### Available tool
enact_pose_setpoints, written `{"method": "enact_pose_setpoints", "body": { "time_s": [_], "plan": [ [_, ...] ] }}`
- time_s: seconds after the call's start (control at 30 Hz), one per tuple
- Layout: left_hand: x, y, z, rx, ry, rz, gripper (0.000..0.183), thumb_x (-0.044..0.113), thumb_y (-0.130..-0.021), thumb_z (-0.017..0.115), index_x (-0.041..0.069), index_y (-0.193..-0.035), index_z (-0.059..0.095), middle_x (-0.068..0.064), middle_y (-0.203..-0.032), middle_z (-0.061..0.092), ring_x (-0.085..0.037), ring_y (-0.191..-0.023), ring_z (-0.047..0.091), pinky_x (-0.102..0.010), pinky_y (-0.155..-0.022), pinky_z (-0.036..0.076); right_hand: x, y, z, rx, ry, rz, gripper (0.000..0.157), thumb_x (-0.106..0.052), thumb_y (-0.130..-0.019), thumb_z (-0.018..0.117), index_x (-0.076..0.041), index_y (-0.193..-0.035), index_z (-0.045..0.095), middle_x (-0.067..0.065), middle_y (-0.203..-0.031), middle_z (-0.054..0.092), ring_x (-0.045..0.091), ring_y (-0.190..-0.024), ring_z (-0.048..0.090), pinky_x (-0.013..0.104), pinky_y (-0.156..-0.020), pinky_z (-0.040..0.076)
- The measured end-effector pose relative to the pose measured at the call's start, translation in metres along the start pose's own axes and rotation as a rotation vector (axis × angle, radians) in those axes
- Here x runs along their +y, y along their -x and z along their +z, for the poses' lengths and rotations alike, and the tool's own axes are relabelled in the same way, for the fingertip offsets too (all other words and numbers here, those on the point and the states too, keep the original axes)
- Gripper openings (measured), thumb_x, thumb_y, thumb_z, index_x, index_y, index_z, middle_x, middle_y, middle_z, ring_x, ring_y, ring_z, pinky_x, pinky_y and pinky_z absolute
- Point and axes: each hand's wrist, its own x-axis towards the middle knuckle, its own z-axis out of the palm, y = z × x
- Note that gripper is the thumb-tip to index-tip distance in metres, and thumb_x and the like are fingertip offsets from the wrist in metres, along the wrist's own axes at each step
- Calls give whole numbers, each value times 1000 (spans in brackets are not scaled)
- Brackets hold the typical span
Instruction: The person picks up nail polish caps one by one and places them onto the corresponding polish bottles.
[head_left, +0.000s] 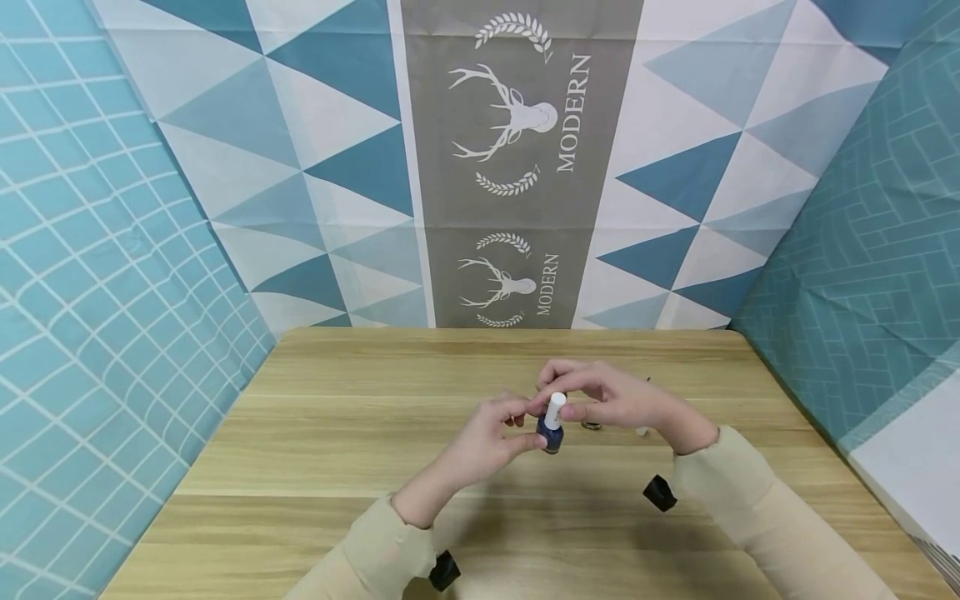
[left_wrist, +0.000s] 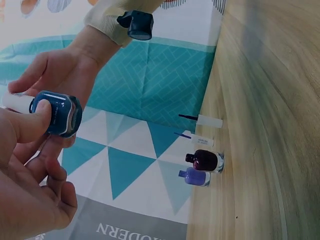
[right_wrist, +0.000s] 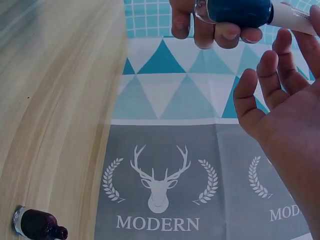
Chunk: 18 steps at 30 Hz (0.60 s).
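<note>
Above the bench (head_left: pixel 337 458), the left hand (head_left: pixel 489 439) pinched a blue bottle (head_left: pixel 551 437) between thumb and fingers, while the right hand (head_left: pixel 609 397) pinched its white cap (head_left: pixel 555 410), which sat on top. A dark bottle (left_wrist: pixel 205 160) and a purple bottle (left_wrist: pixel 195 176) stood uncapped on the bench, side by side, near two brushes (left_wrist: pixel 209 121) standing bristles up.
</note>
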Motion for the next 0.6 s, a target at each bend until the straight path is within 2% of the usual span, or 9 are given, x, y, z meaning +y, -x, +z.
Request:
{"method": "enact_pose_setpoints", "body": {
  "time_s": [0.1,0.23,0.37,0.6],
  "plan": [
    [1,0,-1,-18,0,-4,23,10,-81,73,10,-104,70,3,-95,64,-15,-85,47,-28,-74,38,1,0,1,24,6,-3,23,1,-91,56,-8,-109,67,3,-106,53,18,-100,49,33,-85,45],
    [2,-1,-1,-27,-15,-10,22,11,-82,72,9,-104,67,2,-93,61,-15,-85,47,-32,-74,40,4,-1,3,79,43,-52,22,5,-89,58,-8,-103,68,3,-102,55,16,-96,51,31,-82,46],
    [3,-1,1,-36,-25,-4,21,10,-84,71,7,-103,63,0,-87,54,-16,-84,45,-30,-72,39,4,-3,6,121,68,-88,20,4,-88,60,-7,-101,70,3,-100,57,16,-94,52,30,-81,46],
    [4,-1,2,-18,-26,-25,18,9,-85,69,7,-101,60,-1,-84,48,-18,-82,44,-25,-68,34,5,-4,12,199,101,-77,16,-3,-89,62,-9,-101,71,1,-97,58,15,-90,54,29,-79,46]
  ]
}}
